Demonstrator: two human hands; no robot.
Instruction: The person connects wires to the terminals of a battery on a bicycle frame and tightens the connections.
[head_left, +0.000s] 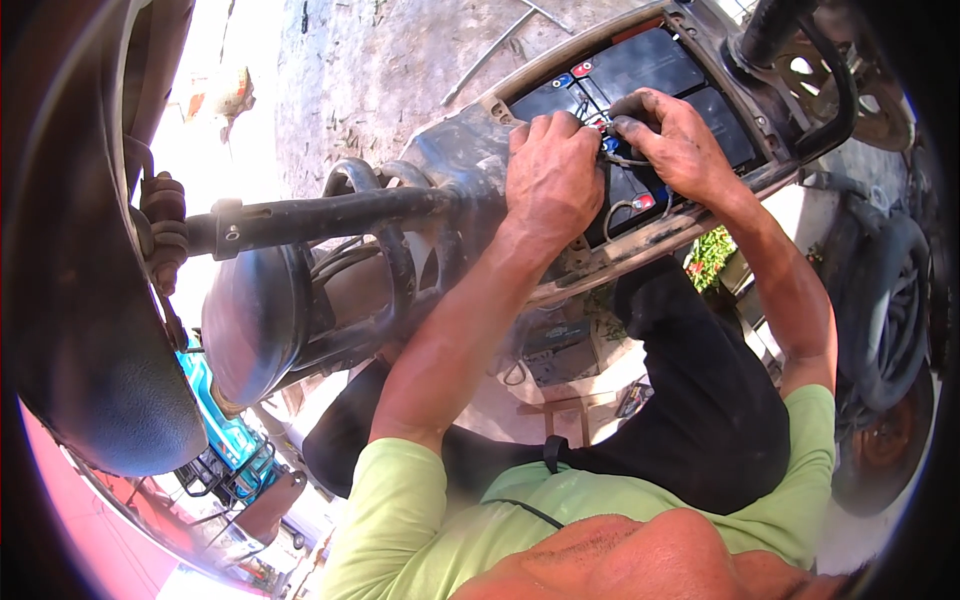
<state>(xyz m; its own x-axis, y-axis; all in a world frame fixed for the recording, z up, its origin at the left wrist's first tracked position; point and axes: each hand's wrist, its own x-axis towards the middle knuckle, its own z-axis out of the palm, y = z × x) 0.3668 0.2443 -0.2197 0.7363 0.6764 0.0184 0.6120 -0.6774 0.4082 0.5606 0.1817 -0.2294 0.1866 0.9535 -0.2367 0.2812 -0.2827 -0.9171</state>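
Observation:
Black batteries [655, 65] sit side by side in an open, dusty compartment [545, 292] of a vehicle. Their terminals carry red and blue markings, such as a red terminal [642, 202] at the near end with a pale wire looped beside it. My left hand [555, 175] is closed over the left edge of the batteries, its fingertips hidden. Facing it, my right hand [675, 145] pinches with thumb and forefinger at a red-and-blue terminal pair in the middle; whatever small piece is between the fingers is too small to name. Short wires [580, 98] run between the batteries.
A black tube [335, 215] and a coil spring run left from the compartment. A dark padded seat [130, 420] fills the left side. Tyres and tubes [885, 300] lie at right. A thin metal rod [490, 55] rests on the ground beyond. A blue vehicle [225, 430] stands lower left.

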